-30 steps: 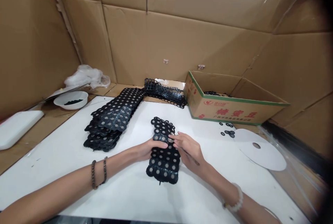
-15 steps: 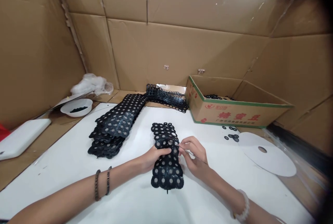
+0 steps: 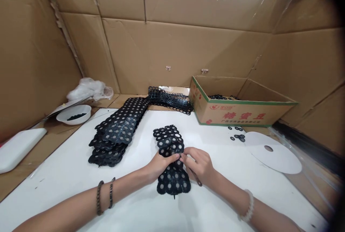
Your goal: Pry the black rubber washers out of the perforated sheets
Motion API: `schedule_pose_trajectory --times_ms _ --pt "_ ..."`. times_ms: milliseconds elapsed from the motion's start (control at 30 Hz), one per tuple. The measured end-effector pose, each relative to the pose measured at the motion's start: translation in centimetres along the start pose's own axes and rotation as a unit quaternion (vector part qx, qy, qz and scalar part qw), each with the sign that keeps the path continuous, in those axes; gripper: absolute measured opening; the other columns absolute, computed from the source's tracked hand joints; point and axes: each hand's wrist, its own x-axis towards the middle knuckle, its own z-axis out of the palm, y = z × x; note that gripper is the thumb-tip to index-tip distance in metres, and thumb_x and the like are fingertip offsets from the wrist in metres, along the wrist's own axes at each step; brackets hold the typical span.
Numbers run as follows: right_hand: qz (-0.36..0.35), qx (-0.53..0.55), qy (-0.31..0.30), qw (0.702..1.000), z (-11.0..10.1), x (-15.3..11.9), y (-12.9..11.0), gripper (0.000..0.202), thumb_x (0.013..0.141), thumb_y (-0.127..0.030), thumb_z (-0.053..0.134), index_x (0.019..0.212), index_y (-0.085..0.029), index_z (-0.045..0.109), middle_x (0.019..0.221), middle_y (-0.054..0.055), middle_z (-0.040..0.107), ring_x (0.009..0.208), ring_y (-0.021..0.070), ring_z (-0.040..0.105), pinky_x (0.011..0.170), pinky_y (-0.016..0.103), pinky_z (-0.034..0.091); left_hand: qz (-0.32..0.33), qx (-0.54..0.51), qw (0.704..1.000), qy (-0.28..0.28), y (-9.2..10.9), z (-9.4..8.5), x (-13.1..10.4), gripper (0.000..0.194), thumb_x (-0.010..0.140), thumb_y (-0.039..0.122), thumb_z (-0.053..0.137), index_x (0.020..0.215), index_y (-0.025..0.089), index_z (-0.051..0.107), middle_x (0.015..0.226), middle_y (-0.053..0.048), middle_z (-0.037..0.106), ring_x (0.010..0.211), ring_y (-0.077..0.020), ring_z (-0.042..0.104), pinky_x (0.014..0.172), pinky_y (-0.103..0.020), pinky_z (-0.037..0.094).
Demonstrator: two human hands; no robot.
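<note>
A black sheet of joined rings (image 3: 174,181), many filled with grey discs, lies upright in the middle, its upper part folded or overlapping. My left hand (image 3: 159,165) grips its left edge, the thumb pressed across the top and the other fingers hidden beneath. At the right edge, my right hand (image 3: 199,163) is closed, its fingertips pinched against the sheet close to the left thumb. A thin tool (image 3: 198,181) with a brownish end pokes out below the right palm. Its tip is hidden, and I cannot make out its kind.
A stack of similar black sheets (image 3: 115,128) lies left, an open ring mesh (image 3: 171,100) behind. A cardboard box (image 3: 242,113) holds black rings; loose rings (image 3: 238,137) and a white disc (image 3: 283,158) lie right. A white bowl (image 3: 87,117) and white slab (image 3: 21,147) sit left.
My right fingertips have moved a little left and down, nearer the left thumb. The tool has swung so its rear end points down below the palm. The whole view has shifted slightly.
</note>
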Motion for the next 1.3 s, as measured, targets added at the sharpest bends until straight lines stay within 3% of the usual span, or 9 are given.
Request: schedule_pose_trajectory --times_ms 200,333,433,567,700,833,1000,1167,1300 --pt "0.02 -0.049 -0.035 0.998 1.0 -0.2 0.4 0.022 0.09 -0.01 0.051 0.07 -0.021 0.051 0.073 0.003 0.059 0.067 0.0147 0.049 0.052 0.028 0.034 0.022 0.043 0.999 -0.017 0.0 -0.5 0.2 0.05 0.075 0.047 0.079 0.109 0.014 0.063 0.119 -0.013 0.065 0.115 -0.0298 0.057 0.105 -0.05 0.039" --pt "0.047 -0.044 -0.066 0.996 1.1 0.0 0.6 0.021 0.087 -0.007 0.048 0.071 -0.02 0.052 0.076 0.004 0.06 0.071 0.0168 0.048 0.052 0.028 0.035 0.041 0.084 0.996 -0.004 -0.4 -0.8 0.7 0.04 0.081 0.035 0.075 0.113 0.015 0.062 0.124 -0.012 0.061 0.121 -0.0294 0.052 0.11 -0.053 0.033" --pt "0.05 -0.012 -0.083 0.995 0.8 0.1 1.1 0.019 0.086 -0.006 0.048 0.075 -0.02 0.055 0.082 0.005 0.064 0.076 0.0176 0.053 0.054 0.027 0.041 0.047 0.1 0.994 0.005 -0.4 -0.9 1.1 0.038 0.082 0.026 0.074 0.115 0.015 0.06 0.123 -0.011 0.061 0.123 -0.0287 0.051 0.112 -0.054 0.029" --pt "0.052 0.051 -0.087 0.994 0.4 -0.2 2.0 0.012 0.09 -0.012 0.052 0.084 -0.02 0.059 0.101 0.008 0.07 0.095 0.0194 0.063 0.068 0.028 0.054 0.033 0.072 0.996 -0.044 0.2 -0.9 1.0 0.042 0.077 0.024 0.077 0.114 0.014 0.061 0.116 -0.01 0.065 0.113 -0.0277 0.058 0.107 -0.052 0.037" --pt "0.126 0.132 -0.056 0.982 0.1 -0.7 2.4 0.014 0.093 -0.018 0.048 0.089 -0.021 0.062 0.108 0.008 0.071 0.099 0.019 0.068 0.079 0.032 0.059 0.025 0.036 0.995 -0.089 0.0 -1.3 1.1 0.048 0.076 0.03 0.079 0.117 0.014 0.06 0.119 -0.011 0.064 0.111 -0.0272 0.06 0.103 -0.051 0.041" --pt "0.282 0.197 -0.005 0.939 0.2 -0.5 2.7 0.023 0.096 -0.021 0.043 0.086 -0.02 0.064 0.085 0.005 0.072 0.077 0.0172 0.07 0.069 0.03 0.059 0.03 0.044 0.995 -0.083 -1.1 -1.7 2.0 0.038 0.083 0.032 0.073 0.114 0.013 0.06 0.11 -0.009 0.065 0.106 -0.0254 0.061 0.103 -0.051 0.042" --pt "0.441 0.283 0.046 0.851 1.0 -0.1 3.1 0.029 0.093 -0.041 0.05 0.072 -0.02 0.051 0.068 0.003 0.067 0.064 0.0166 0.068 0.062 0.03 0.058 0.033 0.06 0.994 -0.084 -1.5 -1.6 2.5 0.029 0.086 0.029 0.07 0.109 0.013 0.061 0.104 -0.007 0.066 0.103 -0.0241 0.062 0.101 -0.049 0.043" --pt "0.515 0.34 0.067 0.784 1.0 -0.1 4.2 0.044 0.083 -0.062 0.058 0.073 -0.021 0.045 0.067 0.005 0.068 0.061 0.0189 0.069 0.059 0.034 0.06 0.013 0.039 0.993 -0.106 -0.8 -1.7 2.3 0.03 0.082 0.03 0.074 0.104 0.012 0.063 0.105 -0.008 0.066 0.1 -0.023 0.063 0.102 -0.048 0.042" --pt "0.516 0.346 0.061 0.781 0.5 0.2 4.8 0.046 0.081 -0.063 0.06 0.074 -0.02 0.046 0.073 0.008 0.072 0.063 0.0197 0.07 0.062 0.035 0.061 -0.03 0.005 0.991 -0.127 0.2 -1.7 1.9 0.037 0.076 0.028 0.078 0.105 0.011 0.063 0.106 -0.011 0.068 0.097 -0.0235 0.064 0.097 -0.045 0.046"
